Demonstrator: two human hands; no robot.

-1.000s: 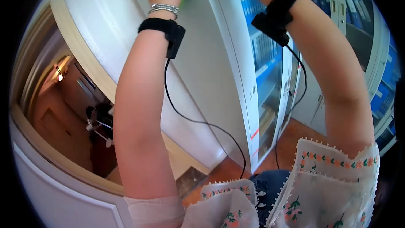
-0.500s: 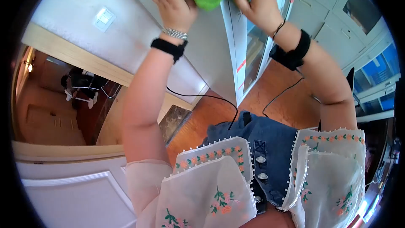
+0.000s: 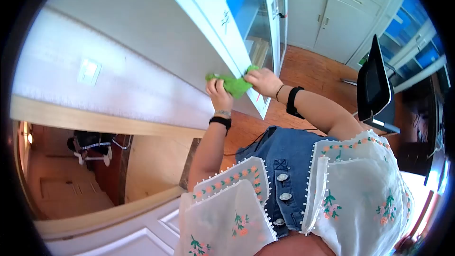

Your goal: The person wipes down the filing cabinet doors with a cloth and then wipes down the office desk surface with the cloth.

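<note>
A bright green cloth [image 3: 235,86] stretches between my two hands against the narrow front corner of a grey-white cabinet [image 3: 137,23]. My left hand [image 3: 219,94] grips the cloth's left end by the cabinet's side panel. At the front edge, my right hand [image 3: 265,83] has its fingers closed on the other end of the cloth. Part of the cloth is hidden under my fingers. Glass doors of the cabinet, with blue folders [image 3: 241,0] behind them, stand just beyond my right hand.
A black chair [image 3: 375,80] stands to the right on the wooden floor [image 3: 310,71]. White cupboards [image 3: 348,28] line the far wall. On the left are a light switch [image 3: 89,71] and a wood-framed opening, through which a seated person's legs [image 3: 108,155] show.
Both hands have come down the cabinet's corner with the green cloth, from the top of the view to its middle. My view has shifted, showing more of the chair.
</note>
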